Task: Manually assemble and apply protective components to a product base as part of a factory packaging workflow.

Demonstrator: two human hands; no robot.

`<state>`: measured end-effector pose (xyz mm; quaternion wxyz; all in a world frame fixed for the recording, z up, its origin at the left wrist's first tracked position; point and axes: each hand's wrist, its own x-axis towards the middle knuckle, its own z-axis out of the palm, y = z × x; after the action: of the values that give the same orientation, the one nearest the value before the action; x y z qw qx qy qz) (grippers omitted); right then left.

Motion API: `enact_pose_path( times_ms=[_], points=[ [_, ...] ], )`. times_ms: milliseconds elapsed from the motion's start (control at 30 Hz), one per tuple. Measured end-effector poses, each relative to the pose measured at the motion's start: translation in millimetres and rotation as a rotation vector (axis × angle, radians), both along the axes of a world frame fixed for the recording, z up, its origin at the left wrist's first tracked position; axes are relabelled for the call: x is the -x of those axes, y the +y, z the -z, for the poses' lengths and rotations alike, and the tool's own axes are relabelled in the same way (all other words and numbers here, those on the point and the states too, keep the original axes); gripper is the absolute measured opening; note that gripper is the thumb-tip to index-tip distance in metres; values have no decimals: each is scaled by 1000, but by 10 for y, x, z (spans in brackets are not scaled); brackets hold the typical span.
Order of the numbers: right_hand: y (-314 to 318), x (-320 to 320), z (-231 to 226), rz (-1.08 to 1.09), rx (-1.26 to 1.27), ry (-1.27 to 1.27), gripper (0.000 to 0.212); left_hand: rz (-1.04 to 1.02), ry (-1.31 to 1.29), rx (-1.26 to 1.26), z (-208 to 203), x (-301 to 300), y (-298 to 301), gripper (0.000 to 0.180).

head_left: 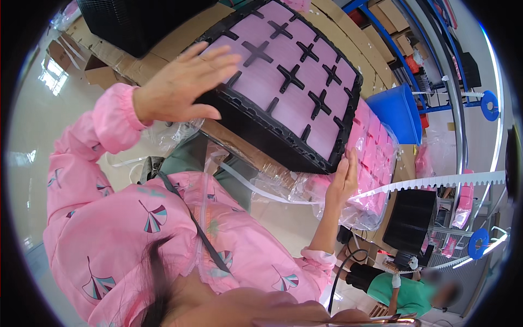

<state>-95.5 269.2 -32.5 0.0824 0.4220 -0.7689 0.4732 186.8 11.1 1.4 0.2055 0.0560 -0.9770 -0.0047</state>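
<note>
A black box-like plastic tray stands tilted in view on the bench before me. Its top has pink-lilac panels between black cross-shaped pieces. My left hand is open, fingers spread, over the tray's near left edge; whether it touches the rim I cannot tell. My right hand lies with straight fingers along the tray's near right corner, its palm against the side. Next to that hand, pink pieces in rows sit in clear plastic wrapping.
Behind the wrapped pieces stands a blue bin. Black ribbed stacks are at upper left and right. A white toothed strip crosses the right side. A person in green works at lower right. Shelves hold cartons.
</note>
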Motion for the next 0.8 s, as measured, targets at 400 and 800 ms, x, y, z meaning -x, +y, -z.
enact_pose_path(
  times_ms=[400,800],
  points=[
    [-138,110,-130,21,-133,-441,25,159,170,1,279,859,507,65],
    [-193,-197,-1145,-148,275,-313,38,183,675,70,-58,898,308,27]
  ],
)
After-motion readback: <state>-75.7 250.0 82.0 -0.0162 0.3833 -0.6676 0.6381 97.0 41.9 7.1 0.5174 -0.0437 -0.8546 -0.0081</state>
